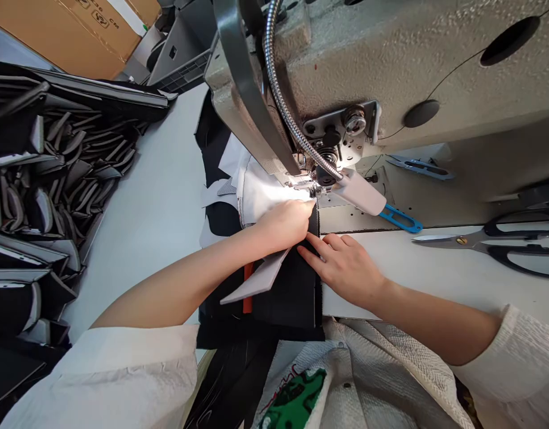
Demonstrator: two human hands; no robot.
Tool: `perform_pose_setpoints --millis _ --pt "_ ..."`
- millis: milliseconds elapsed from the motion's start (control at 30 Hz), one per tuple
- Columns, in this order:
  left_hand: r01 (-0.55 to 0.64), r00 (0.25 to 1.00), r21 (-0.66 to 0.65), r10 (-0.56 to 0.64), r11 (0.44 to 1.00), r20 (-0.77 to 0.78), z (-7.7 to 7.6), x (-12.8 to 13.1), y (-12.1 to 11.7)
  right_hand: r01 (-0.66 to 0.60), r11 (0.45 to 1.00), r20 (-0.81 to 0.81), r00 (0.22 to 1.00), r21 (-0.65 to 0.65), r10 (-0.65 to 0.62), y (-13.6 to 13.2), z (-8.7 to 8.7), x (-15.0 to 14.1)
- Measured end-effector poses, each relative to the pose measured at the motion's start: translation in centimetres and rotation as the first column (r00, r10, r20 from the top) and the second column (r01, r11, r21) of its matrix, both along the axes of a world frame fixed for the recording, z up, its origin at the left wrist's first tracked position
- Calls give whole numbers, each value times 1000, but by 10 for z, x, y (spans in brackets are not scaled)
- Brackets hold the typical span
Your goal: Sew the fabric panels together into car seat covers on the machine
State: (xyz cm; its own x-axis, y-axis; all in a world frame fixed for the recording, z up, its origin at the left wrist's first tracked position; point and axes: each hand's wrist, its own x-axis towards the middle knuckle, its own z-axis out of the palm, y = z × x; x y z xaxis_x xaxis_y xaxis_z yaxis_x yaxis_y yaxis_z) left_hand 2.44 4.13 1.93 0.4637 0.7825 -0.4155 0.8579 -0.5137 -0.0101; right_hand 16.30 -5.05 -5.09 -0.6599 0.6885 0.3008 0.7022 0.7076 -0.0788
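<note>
Close to the sewing machine's needle area, my left hand is closed on the edge of a layered fabric piece with white and black panels. Its fingertips are partly hidden by the hand itself. My right hand lies flat with fingers stretched out, their tips on the black fabric just below the left hand. A pale padded strip sticks out from under my left wrist, with a bit of orange beneath it. The lamp lights the white panel brightly.
The sewing machine fills the upper right, with a lamp on a flexible neck. Blue-handled snips, thread nippers and black-handled scissors lie at the right. Stacked black pieces, a cardboard box and a grey crate stand left.
</note>
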Motion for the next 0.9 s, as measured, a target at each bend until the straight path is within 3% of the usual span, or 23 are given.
perform_pose_setpoints --millis 167,367,533,700,800,900 --pt "-9 998 32 7 999 65 3 -2 1 -7 999 -19 1000 -36 6 0 -1 1" --pt "6 1000 72 -5 997 -12 -2 -3 -1 13 999 -26 1000 -49 -14 -1 0 1" --pt "10 996 76 -16 997 86 -7 -4 2 31 998 -24 999 -50 -32 2 0 1" --pt "23 996 82 -30 996 89 -10 -1 9 59 996 -31 998 -71 -61 7 -4 0" --pt "59 997 89 -64 994 46 -4 -1 6 58 995 -34 998 -83 -61 7 -5 -1" --pt "119 988 125 -105 985 -114 13 -7 -3 55 994 -39 997 -89 -59 7 -6 0"
